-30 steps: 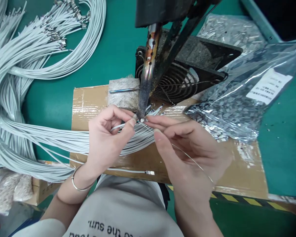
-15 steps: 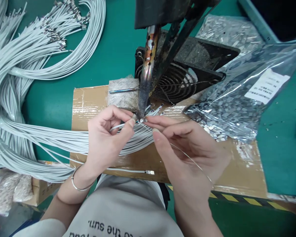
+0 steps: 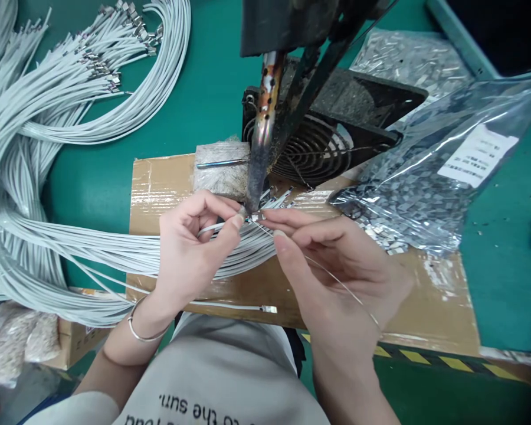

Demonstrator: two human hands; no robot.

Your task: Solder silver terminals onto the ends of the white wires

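Observation:
My left hand [image 3: 199, 242] pinches a white cable [image 3: 210, 228] close to its end, under the tip of a mounted soldering iron [image 3: 260, 141]. Between thumb and fingers, my right hand [image 3: 336, 260] grips a thin solder wire [image 3: 343, 285] that trails back across the palm. A small metal connector [image 3: 256, 217] sits at the cable's end, by the iron's tip and against my right fingertips. Whether the tip touches it is hard to make out. Beneath my hands runs a bundle of white cables [image 3: 115, 245] over a cardboard sheet [image 3: 159, 195].
Behind the iron stands a black fan with a wire grille [image 3: 314, 147]. A wrapped block [image 3: 221, 156] carries a metal rod. Clear bags of small metal parts [image 3: 416, 183] lie to the right. More white cables with metal ends [image 3: 101, 71] fill the left. One cable end [image 3: 269, 309] lies near my body.
Both hands hold nearly the same pose at the iron's tip. The whole view has shifted very slightly; nothing has been taken up or let go.

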